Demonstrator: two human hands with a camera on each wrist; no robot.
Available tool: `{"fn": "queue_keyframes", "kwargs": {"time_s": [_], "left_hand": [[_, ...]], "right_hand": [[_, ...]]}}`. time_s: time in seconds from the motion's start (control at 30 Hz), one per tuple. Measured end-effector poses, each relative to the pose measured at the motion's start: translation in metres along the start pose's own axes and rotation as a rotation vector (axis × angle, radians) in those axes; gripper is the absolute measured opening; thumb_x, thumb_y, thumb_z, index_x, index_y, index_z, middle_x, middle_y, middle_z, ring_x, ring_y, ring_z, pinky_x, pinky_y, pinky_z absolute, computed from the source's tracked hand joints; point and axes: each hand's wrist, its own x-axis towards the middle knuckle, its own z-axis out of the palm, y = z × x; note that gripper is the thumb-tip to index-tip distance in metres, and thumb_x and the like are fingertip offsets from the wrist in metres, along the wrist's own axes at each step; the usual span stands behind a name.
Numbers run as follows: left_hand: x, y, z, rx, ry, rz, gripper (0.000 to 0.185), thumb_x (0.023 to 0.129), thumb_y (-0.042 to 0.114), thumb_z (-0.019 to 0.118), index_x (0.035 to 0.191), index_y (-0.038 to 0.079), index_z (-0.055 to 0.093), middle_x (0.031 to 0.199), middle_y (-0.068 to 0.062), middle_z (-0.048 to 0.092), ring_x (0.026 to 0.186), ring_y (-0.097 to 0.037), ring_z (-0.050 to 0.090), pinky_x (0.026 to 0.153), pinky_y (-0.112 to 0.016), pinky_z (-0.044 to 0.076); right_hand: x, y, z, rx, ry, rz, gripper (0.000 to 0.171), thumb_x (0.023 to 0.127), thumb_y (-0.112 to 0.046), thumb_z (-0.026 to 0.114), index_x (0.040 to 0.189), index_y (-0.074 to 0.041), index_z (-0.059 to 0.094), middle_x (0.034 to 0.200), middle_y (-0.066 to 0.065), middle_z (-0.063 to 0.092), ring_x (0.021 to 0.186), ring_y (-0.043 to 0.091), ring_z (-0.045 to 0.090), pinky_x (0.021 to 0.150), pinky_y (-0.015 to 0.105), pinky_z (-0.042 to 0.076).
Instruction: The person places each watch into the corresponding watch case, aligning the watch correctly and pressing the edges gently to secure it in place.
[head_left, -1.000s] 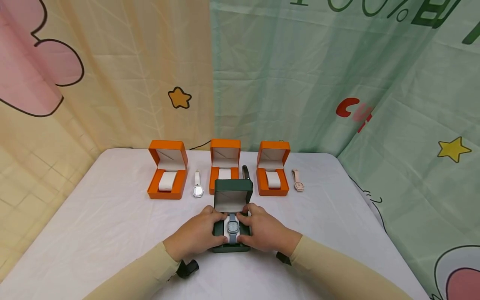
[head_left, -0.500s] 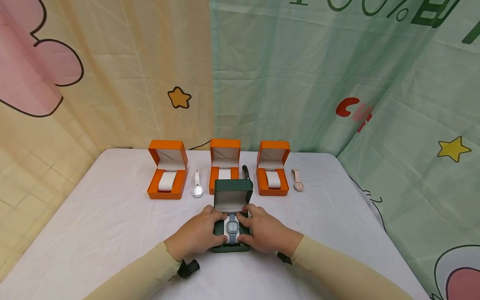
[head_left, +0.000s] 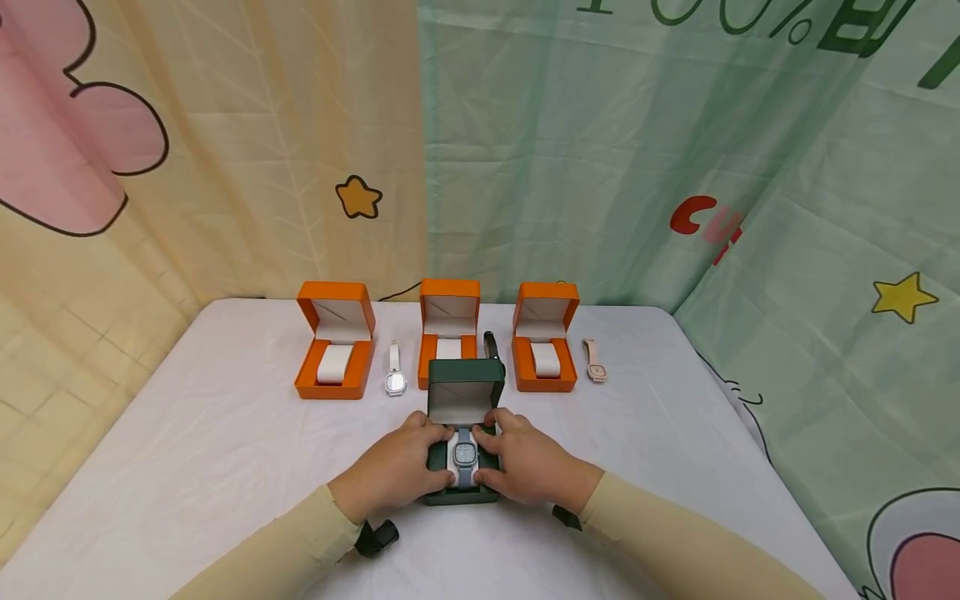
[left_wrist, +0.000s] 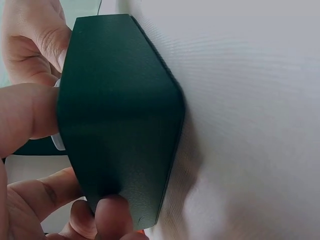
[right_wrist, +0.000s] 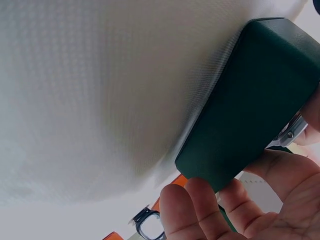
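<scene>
A green watch box (head_left: 467,372) stands open on the white-covered table in the head view. In it sits a white cushion (head_left: 452,456) that carries a wristwatch (head_left: 465,454) with a blue-grey strap. My left hand (head_left: 393,467) grips the box's left side, its thumb and a fingertip against the cushion. The right hand (head_left: 536,462) mirrors this on the right. In the left wrist view, curled fingers (left_wrist: 114,212) press the outer wall of the box. The right wrist view shows fingers (right_wrist: 200,200) at the box's lower corner; the watch is mostly hidden there.
Behind stand three open orange watch boxes, at left (head_left: 306,379), middle (head_left: 427,358) and right (head_left: 545,383), each with a white cushion. A white watch (head_left: 395,381), a partly hidden black watch (head_left: 491,344) and a pink watch (head_left: 596,369) lie beside them.
</scene>
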Motion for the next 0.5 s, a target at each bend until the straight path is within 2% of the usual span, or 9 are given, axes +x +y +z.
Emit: {"fn": "queue_keyframes", "kwargs": {"time_s": [0.5], "left_hand": [[-0.0028,-0.0038,0.0033,-0.041,0.003,0.0,0.064,0.088,0.036,0.085,0.142,0.011,0.064,0.125,-0.007,0.054,0.095,-0.016,0.056,0.084,-0.036,0.052]], "right_hand": [[-0.0022,0.0012,0.007,0.032,0.025,-0.007,0.07,0.1,-0.05,0.069,0.157,-0.014,0.05,0.153,0.009,0.046,0.124,0.022,0.054,0.11,0.039,0.053]]}}
